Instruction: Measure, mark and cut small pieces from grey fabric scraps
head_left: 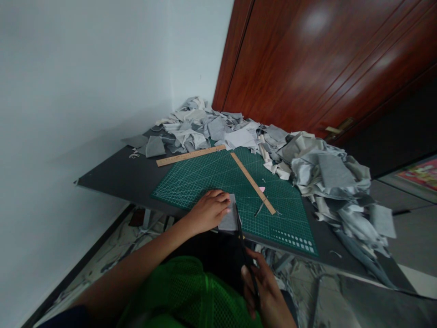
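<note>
My left hand (212,210) lies on a small grey piece of fabric (229,222) at the front edge of the green cutting mat (201,173), its fingers stretched out and pressing the cloth down. In my right hand (262,287), below the table's edge, is a pair of black-handled scissors (241,237). The blades point away from me and lie along the right edge of the fabric, where a thin strip shows beside them. How far apart the blades are, I cannot tell.
Two wooden rulers, a left one (191,155) and a right one (252,182), lie on the mat. Heaped grey and white fabric scraps (205,125) line the back and right of the dark table (116,175). Thin offcuts (261,207) lie by the right ruler. A wooden door (307,68) stands behind.
</note>
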`<state>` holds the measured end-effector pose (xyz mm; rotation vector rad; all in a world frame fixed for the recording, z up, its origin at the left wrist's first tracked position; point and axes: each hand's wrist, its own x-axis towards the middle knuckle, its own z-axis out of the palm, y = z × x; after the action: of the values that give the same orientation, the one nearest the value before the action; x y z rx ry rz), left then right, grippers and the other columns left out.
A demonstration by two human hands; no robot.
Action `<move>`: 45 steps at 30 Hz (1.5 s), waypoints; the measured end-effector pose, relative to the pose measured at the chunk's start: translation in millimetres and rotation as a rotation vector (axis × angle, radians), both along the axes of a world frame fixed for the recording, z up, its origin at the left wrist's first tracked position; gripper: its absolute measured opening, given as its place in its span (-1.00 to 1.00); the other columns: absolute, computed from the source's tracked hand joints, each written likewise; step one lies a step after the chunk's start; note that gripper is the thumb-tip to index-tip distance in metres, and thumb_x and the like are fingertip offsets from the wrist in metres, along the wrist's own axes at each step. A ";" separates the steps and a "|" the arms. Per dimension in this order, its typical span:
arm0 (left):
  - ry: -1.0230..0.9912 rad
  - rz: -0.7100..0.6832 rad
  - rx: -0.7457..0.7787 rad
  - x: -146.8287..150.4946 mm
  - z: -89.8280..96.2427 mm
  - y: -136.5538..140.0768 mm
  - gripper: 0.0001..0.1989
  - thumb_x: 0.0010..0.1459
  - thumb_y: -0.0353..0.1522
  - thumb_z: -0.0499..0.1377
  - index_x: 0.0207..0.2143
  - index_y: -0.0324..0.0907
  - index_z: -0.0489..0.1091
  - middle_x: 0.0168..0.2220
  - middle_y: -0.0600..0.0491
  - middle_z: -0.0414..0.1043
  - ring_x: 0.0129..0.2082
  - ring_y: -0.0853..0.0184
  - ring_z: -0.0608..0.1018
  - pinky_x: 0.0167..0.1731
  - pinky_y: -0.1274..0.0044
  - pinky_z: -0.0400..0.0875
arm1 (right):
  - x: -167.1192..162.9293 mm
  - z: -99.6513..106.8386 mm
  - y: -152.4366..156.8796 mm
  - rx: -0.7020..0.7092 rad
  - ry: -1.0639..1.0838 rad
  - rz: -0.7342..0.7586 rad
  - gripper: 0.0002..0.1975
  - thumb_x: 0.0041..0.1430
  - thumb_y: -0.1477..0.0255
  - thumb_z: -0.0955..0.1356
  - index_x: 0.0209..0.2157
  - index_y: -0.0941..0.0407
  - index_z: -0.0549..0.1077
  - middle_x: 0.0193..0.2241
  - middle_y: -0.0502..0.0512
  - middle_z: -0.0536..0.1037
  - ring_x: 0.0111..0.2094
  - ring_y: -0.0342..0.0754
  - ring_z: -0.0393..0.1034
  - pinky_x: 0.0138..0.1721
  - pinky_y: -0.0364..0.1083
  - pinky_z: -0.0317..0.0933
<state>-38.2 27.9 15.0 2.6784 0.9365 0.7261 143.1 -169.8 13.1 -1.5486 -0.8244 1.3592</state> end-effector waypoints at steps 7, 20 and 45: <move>0.009 0.011 0.009 0.4 -0.4 -0.7 -0.83 0.37 -0.38 0.11 -0.05 -0.14 0.45 0.06 -0.01 0.45 0.13 0.15 0.40 0.16 0.27 0.28 | -0.2 -0.9 0.6 0.011 0.017 0.026 -0.24 0.11 -0.08 0.46 0.20 0.03 0.28 -0.59 -0.20 0.32 -0.72 -0.26 0.08 -0.77 -0.29 0.05; 0.001 0.004 0.015 0.1 -2.6 0.2 -0.84 0.38 -0.38 0.10 -0.07 -0.13 0.44 0.04 -0.01 0.46 0.12 0.16 0.41 0.16 0.28 0.30 | 1.7 -1.9 1.0 0.007 0.009 0.057 -0.22 0.11 -0.07 0.46 0.21 0.04 0.25 -0.59 -0.19 0.35 -0.71 -0.26 0.09 -0.76 -0.28 0.06; 0.006 -0.007 -0.003 -1.7 3.8 0.8 -0.83 0.39 -0.37 0.10 -0.06 -0.15 0.47 -0.01 -0.01 0.48 0.04 0.18 0.44 0.09 0.33 0.34 | 1.5 14.2 21.3 -0.056 0.183 0.002 -0.26 -0.05 -0.07 0.54 0.03 0.01 0.30 -0.56 -0.21 0.37 -0.73 -0.30 0.09 -0.78 -0.32 -0.02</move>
<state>-39.9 28.7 18.7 2.6816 0.9286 0.7148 144.6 -148.5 27.3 -1.4413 -0.6802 1.5116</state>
